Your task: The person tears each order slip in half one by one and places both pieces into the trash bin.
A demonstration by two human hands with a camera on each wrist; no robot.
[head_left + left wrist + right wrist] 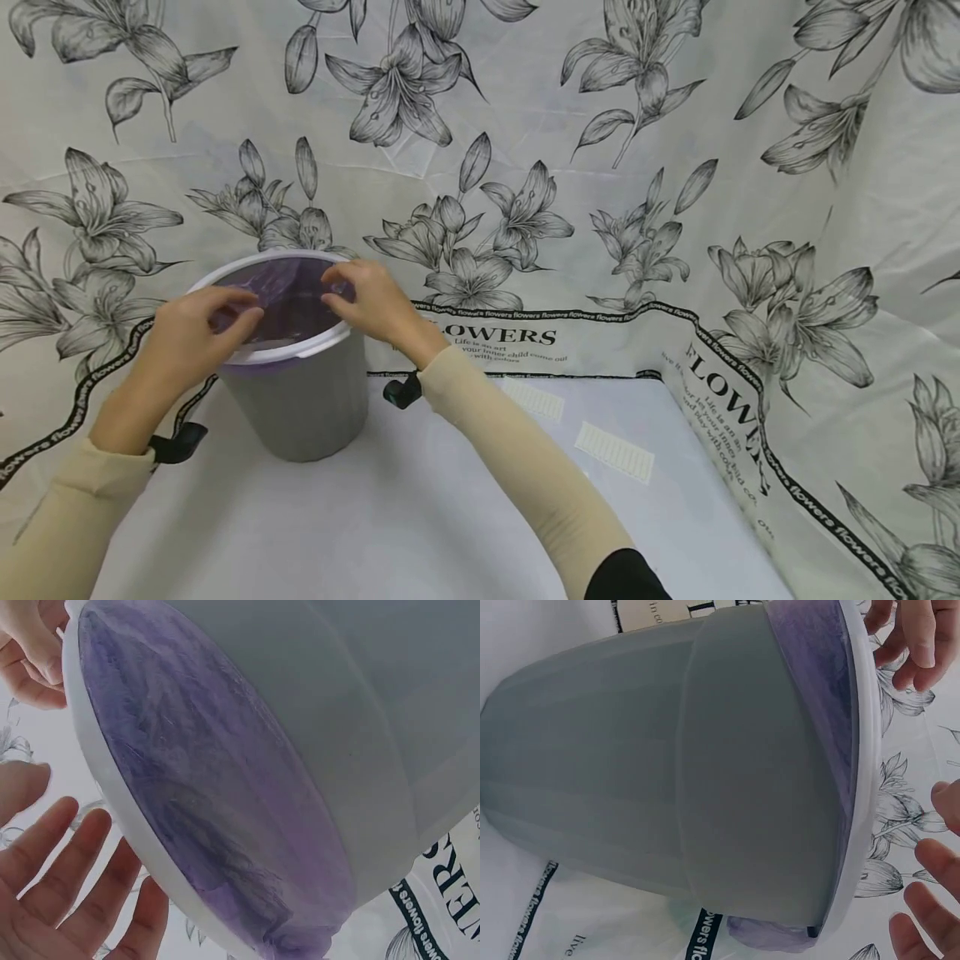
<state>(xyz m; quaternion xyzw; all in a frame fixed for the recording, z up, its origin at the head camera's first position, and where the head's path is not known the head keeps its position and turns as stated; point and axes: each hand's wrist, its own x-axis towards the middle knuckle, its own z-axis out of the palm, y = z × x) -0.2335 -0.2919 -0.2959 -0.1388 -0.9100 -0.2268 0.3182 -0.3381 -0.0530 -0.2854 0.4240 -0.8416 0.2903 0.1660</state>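
Observation:
A grey bin [296,417] with a white rim ring [262,357] stands on the table, lined with a thin purple plastic bag [288,287]. The bag's edge shows below the ring, and a bunched piece hangs down outside [769,934]. My left hand [202,329] is over the bin's left side, fingers spread and thumb apart; the left wrist view shows its fingers [82,877] beside the rim. Over the opening's right side is my right hand [375,300], fingers loosely bent, fingertips by the bag. In the right wrist view, its fingers [930,877] are spread above the rim.
A white tabletop [420,508] lies under the bin. Two pale patterned strips [615,452] lie at its back right. Flower-printed cloth [517,242] hangs behind the bin and along the right side.

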